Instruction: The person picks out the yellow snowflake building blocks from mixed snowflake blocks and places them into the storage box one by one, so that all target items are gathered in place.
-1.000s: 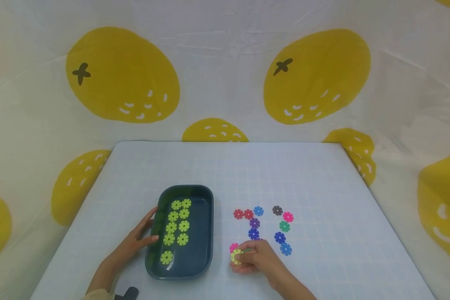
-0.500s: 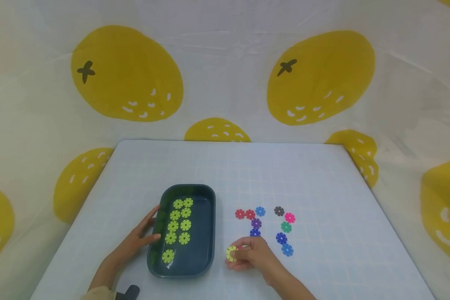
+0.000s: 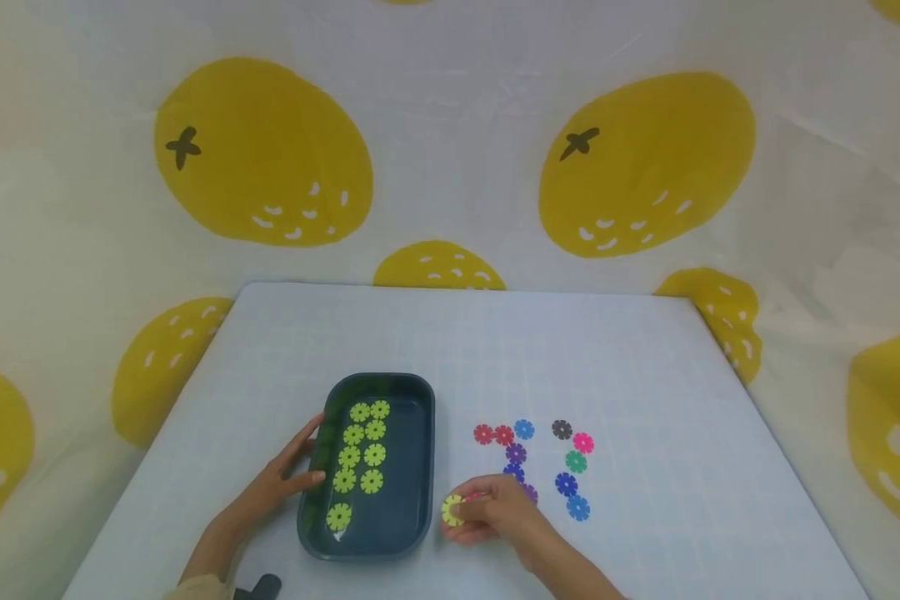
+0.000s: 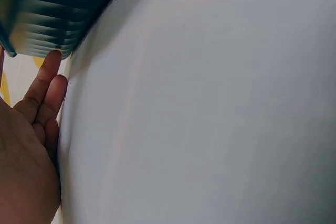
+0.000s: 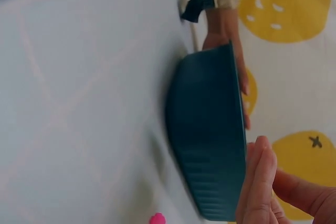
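My left hand rests against the left side of a dark blue-green rectangular tray, thumb at its rim. In the left wrist view, the fingers lie fairly straight beside the tray's ribbed outer wall. Inside the tray, several yellow-green flower-shaped discs form two rough columns. Just right of the tray, my right hand pinches another yellow-green notched disc between thumb and fingers. In the right wrist view, the right hand is by the tray wall; its disc is hidden there.
Right of the tray lie several loose flower discs: red, light blue, black, green, dark blue. A pink disc is partly behind the right hand. A pale gridded cloth covers the table.
My right hand has moved left toward the tray with the yellow-green disc, uncovering a purple disc behind it. The left hand stays on the tray; the head view has shifted slightly.
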The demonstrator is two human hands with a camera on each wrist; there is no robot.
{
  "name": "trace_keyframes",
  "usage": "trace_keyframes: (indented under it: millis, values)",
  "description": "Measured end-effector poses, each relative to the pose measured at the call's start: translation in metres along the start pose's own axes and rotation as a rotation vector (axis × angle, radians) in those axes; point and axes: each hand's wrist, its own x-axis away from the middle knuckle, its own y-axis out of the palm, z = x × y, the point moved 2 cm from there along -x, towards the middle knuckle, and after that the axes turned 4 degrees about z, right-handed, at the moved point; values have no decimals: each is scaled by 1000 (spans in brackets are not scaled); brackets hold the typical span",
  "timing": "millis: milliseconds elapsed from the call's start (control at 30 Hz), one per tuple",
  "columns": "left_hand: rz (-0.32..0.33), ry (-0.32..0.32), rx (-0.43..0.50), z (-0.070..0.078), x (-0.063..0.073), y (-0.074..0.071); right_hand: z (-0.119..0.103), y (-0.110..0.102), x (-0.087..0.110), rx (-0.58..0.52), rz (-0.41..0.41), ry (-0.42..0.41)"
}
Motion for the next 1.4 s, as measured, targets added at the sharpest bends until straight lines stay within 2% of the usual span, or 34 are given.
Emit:
trace_keyframes:
  millis: [233, 500, 833, 1400]
  values:
    - [7, 7, -16, 3, 2, 2, -4, 4, 1, 36, -10, -13]
    - [13, 34, -16, 3, 3, 1, -10, 12, -3, 10, -45, -49]
    - [8, -20, 1, 1, 3, 1, -20, 28, -5, -45, -84, -65]
    - [18, 3, -9, -1, 2, 2, -24, 42, -11, -24, -115, -72]
